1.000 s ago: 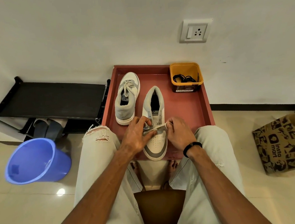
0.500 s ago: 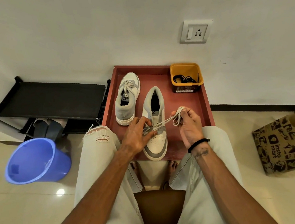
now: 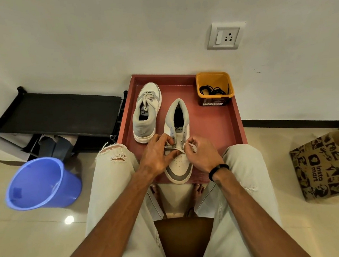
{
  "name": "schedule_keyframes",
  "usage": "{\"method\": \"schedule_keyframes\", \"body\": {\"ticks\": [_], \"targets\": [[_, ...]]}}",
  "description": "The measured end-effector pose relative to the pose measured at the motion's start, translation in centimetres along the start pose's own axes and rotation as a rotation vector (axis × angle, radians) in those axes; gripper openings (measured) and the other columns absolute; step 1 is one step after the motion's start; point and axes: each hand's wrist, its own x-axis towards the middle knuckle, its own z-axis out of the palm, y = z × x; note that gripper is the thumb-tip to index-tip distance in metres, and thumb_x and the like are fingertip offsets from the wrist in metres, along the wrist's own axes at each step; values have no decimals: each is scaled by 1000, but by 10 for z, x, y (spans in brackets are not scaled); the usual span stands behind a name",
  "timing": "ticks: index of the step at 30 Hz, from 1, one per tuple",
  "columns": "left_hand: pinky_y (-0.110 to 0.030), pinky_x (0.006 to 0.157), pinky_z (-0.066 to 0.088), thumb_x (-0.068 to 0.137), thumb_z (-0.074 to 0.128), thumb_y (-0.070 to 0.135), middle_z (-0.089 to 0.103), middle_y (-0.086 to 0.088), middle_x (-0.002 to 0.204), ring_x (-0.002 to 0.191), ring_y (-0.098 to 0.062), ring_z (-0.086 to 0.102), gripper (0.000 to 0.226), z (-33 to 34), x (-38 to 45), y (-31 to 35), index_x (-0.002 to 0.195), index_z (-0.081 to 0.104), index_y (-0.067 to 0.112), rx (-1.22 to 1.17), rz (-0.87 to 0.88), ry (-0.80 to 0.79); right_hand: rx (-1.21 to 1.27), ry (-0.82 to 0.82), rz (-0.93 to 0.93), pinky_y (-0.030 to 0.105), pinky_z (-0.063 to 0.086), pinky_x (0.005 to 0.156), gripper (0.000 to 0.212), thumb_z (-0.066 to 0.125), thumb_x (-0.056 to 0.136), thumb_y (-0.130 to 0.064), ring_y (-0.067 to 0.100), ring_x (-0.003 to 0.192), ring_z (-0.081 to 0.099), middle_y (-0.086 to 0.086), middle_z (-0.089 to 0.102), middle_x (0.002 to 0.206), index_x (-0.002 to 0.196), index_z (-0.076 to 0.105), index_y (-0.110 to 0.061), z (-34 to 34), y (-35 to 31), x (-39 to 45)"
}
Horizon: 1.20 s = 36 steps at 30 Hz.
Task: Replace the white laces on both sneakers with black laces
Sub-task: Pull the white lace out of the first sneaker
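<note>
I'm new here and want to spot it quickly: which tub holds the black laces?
Find the red tray on the floor against the wall. In its far right corner stands a small yellow tub with tangled black laces inside. It is the only container on the tray, beside two sneakers.

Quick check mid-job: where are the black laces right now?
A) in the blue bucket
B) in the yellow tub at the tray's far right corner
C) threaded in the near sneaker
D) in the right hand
B: the black laces lie coiled inside the yellow tub on the red tray; the right hand pinches only white lace.
</note>
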Motion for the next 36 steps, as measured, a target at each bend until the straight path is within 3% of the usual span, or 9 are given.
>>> {"method": "schedule_keyframes", "body": {"ticks": [7,12,17,19,21,25,29,32,36], "targets": [[-37,86,58,84,83,40,51,6,109,96,-12,58,37,0,1,1,109,58,29,-4,-21,-10,-131,-52,43,35,57,82,15,73,90,-36,13,99,67,-7,76,103,96,78,-24,0,11,3],[-40,87,58,83,84,40,51,7,110,98,-13,57,37,-1,1,2,107,57,32,-14,-41,-18,-100,-119,39,32,55,75,11,72,92,-31,12,88,66,-10,72,92,93,75,-20,-7,11,3],[-38,87,57,82,83,42,51,7,109,96,-13,57,37,-1,1,3,106,57,31,-9,-49,-17,185,-83,41,25,48,67,12,58,101,-28,-3,69,59,-13,65,83,93,63,-22,-14,7,5],[-38,87,57,83,83,43,51,8,110,97,-13,57,37,-1,1,2,107,57,32,-4,-58,-26,289,-54,50,26,52,65,13,54,104,-28,-3,63,56,-11,63,81,98,62,-19,-14,5,5],[-39,89,57,84,82,42,51,8,111,99,-13,57,36,-1,1,1,107,57,33,-15,-65,-35,377,4,61,27,53,68,13,54,104,-25,3,67,59,0,67,86,102,61,-15,-15,3,5],[-42,90,58,84,83,43,51,8,111,101,-14,58,35,0,1,1,105,56,35,-21,-76,-32,664,68,121,45,57,79,8,52,105,-18,29,89,72,9,77,103,104,57,-12,-12,2,7],[-44,88,57,82,84,43,52,8,109,99,-15,58,36,2,1,-1,103,56,36,-39,-61,-16,1047,93,172,52,55,89,6,50,108,-13,38,99,71,19,76,100,103,50,-9,-11,-2,7],[-44,88,57,81,85,41,52,9,109,99,-14,58,36,2,1,-1,102,56,35,-45,-62,-16,1127,139,225,45,55,77,8,50,108,-16,31,81,70,12,70,81,103,50,-10,-11,-2,9],[-44,88,58,82,85,38,51,8,109,98,-14,58,36,2,2,-2,103,56,35,-41,-66,-29,1074,190,262,39,50,71,10,53,107,-21,14,59,54,-1,55,69,99,51,-16,-13,0,11]]}}
